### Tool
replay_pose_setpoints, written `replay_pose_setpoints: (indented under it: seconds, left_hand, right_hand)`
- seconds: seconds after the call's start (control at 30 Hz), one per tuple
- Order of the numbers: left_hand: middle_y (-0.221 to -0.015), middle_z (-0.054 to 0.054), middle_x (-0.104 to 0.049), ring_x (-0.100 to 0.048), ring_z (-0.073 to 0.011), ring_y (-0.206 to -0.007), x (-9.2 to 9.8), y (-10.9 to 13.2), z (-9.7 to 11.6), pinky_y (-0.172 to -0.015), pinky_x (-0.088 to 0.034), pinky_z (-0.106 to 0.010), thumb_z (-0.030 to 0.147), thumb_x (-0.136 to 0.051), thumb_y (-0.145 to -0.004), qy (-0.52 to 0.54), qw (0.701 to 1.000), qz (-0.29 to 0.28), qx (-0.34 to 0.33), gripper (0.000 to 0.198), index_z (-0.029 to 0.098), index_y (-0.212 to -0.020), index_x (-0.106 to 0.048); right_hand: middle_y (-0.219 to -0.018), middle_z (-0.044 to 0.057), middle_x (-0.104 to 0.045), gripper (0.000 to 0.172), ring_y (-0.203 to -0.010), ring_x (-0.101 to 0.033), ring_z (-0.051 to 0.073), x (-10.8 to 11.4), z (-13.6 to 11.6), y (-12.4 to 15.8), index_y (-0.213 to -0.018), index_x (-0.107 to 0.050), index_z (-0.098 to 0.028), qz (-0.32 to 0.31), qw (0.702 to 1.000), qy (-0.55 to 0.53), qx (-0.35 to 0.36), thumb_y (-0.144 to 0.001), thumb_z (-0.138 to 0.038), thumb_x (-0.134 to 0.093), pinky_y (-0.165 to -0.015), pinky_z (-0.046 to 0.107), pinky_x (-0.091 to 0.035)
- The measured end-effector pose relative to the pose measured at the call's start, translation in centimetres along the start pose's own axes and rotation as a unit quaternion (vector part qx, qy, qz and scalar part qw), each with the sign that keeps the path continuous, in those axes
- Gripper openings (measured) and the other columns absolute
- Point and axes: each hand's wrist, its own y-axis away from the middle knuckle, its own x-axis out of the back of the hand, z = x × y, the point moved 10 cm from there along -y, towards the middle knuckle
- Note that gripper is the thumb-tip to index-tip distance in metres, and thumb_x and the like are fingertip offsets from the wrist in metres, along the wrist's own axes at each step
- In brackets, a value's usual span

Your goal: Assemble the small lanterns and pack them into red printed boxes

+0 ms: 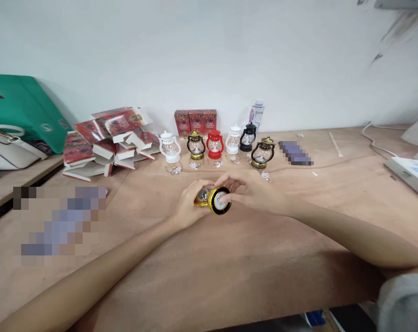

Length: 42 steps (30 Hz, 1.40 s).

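My left hand (pixel 190 203) is closed around the body of a small gold lantern (pixel 204 197), which lies tilted with its round base toward me. The base has a black ring and a pale disc in its middle. My right hand (pixel 245 189) is at this base, its thumb on the pale disc and its other fingers curled by the rim. Beyond my hands several lanterns stand in a row: a white lantern (pixel 170 148), a red lantern (pixel 215 145), a black lantern (pixel 247 138) and a bronze lantern (pixel 263 153) among them. Small pale pieces (pixel 195 166) lie before them.
Opened red boxes (pixel 108 140) are heaped at the left. Three upright red boxes (pixel 195 123) and a clear bottle (pixel 256 113) stand against the wall. A white handbag (pixel 10 147) and a green bag (pixel 25 110) are far left. A white device (pixel 411 173) sits at right.
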Motion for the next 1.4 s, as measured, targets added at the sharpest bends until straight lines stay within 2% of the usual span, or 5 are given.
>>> replay_pose_setpoints:
  seconds: [0.43, 0.6, 0.9, 1.07, 1.4]
  left_hand:
    - [-0.097, -0.005, -0.067, -0.062, -0.0202, -0.087, -0.1, 0.1, 0.3, -0.078, -0.048, -0.03, 0.036, -0.069, -0.069, 0.0, 1.0, -0.008, -0.01, 0.036, 0.019, -0.099, -0.057]
    - [-0.096, -0.005, -0.067, -0.063, -0.02, -0.086, 0.0, 0.0, -0.1, -0.078, -0.048, -0.029, 0.031, -0.072, -0.066, 0.051, 0.999, 0.007, 0.017, 0.039, 0.016, -0.099, -0.056]
    - [-0.097, -0.003, -0.068, -0.063, -0.0188, -0.09, 0.3, 0.3, -2.8, -0.081, -0.05, -0.028, 0.019, -0.071, -0.06, 0.103, 0.99, 0.058, 0.077, 0.044, 0.016, -0.103, -0.057]
    - [-0.097, -0.003, -0.067, -0.063, -0.0184, -0.09, 0.2, 0.3, -2.6, -0.082, -0.049, -0.027, 0.018, -0.071, -0.06, 0.105, 0.99, 0.053, 0.076, 0.044, 0.016, -0.102, -0.058]
    - [-0.097, -0.003, -0.067, -0.062, -0.0175, -0.089, 0.2, 0.1, -2.5, -0.081, -0.048, -0.026, 0.017, -0.071, -0.061, 0.107, 0.99, 0.048, 0.078, 0.044, 0.016, -0.102, -0.056]
  right_hand:
    - [-0.083, 0.004, -0.07, 0.015, -0.072, -0.064, 0.013, -0.7, -0.4, 0.0, -0.087, -0.065, -0.015, -0.047, 0.998, -0.037, 0.009, -0.078, -0.026, -0.066, -0.066, 0.026, -0.051]
    - [-0.082, 0.004, -0.071, 0.021, -0.073, -0.064, 0.013, 3.3, -0.1, -0.6, -0.088, -0.067, -0.015, -0.01, 0.998, 0.066, 0.014, -0.087, -0.032, -0.056, -0.066, 0.023, -0.047]
    - [-0.096, 0.011, -0.072, 0.029, -0.086, -0.066, 0.021, 1.5, 8.5, -0.5, -0.096, -0.071, -0.014, -0.227, 0.876, 0.411, -0.113, -0.076, -0.007, -0.051, -0.066, 0.025, -0.044]
    - [-0.091, 0.016, -0.071, 0.028, -0.084, -0.068, 0.028, 0.2, 10.3, -0.5, -0.09, -0.072, -0.012, -0.247, 0.822, 0.505, -0.095, -0.074, -0.01, -0.049, -0.061, 0.029, -0.044]
    - [-0.096, 0.016, -0.068, 0.023, -0.085, -0.066, 0.028, -0.2, 9.4, -1.0, -0.087, -0.068, -0.008, -0.21, 0.82, 0.529, -0.062, -0.076, -0.011, -0.049, -0.062, 0.029, -0.041]
